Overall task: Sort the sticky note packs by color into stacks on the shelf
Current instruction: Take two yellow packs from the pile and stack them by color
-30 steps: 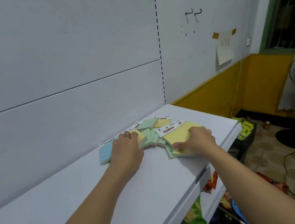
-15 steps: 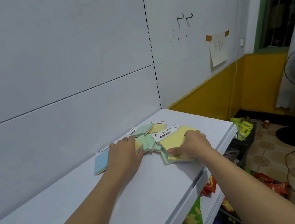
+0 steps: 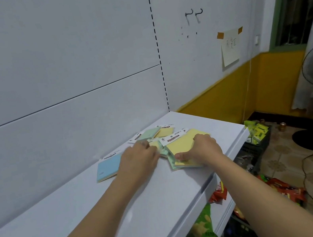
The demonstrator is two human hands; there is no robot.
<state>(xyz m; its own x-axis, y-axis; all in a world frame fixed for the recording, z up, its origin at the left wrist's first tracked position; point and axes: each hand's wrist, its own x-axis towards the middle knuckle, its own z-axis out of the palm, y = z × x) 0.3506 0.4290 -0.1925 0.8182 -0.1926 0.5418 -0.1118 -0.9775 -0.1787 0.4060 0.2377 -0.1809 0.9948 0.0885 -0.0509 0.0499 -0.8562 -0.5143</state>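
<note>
Both hands are down on the pile at the far right end of the shelf (image 3: 84,214), and nothing is sorted yet: the sticky note packs lie fanned and overlapping, close to the back wall.

The left hand (image 3: 138,161) lies flat across the middle of the heap. Its fingers are open and fairly straight, pressing on mixed green and yellow packs, though the tips are blurred. That looks like a steadying hold, pinning the loose ones so they don't slide.

The right hand (image 3: 203,149) has the large yellow pack (image 3: 181,144). Its thumb is tucked at the near edge and its fingers curl over the far side, gripping the pack where it sits on top of a greenish one. It's a good grip for peeling the top pack off the heap, likely to start a yellow stack.

The blue pack (image 3: 108,167) lies at the left edge, partly under the left wrist. A green pack (image 3: 150,134) and a smaller yellow pack (image 3: 166,131) sit at the back, label cards pointing towards the wall.

Compared with a second ago, very little has changed. Both hands are on the same packs and the yellow one hasn't lifted. The left hand seems to have edged towards the centre, uncovering a bit more blue. Mostly it's the view that has swung.
</note>
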